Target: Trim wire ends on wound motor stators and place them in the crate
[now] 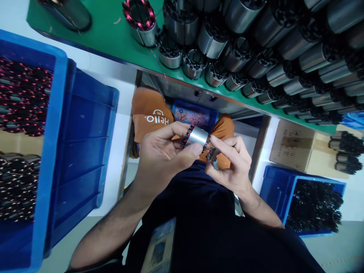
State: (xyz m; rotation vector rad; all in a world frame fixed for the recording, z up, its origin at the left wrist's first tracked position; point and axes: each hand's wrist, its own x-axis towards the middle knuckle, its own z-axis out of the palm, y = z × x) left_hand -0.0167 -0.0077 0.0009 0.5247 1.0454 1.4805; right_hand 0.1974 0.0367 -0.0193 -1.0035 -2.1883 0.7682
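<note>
My left hand (163,153) is closed around a small silver metal cylinder with red and black windings (196,137), thumb on its near side and fingers over the top. My right hand (230,163) pinches the cylinder's right end with its fingertips and also grips a small metal tool (214,157) below it. Both hands are held over my lap, below the edge of the green workbench (113,38).
Many silver cylinders (256,45) stand packed on the green bench, one with red windings (140,19). A large blue bin (57,151) of wound parts is at left, another blue bin (307,204) of dark parts at right. A small blue tray (193,113) and cardboard box (292,146) lie under the bench.
</note>
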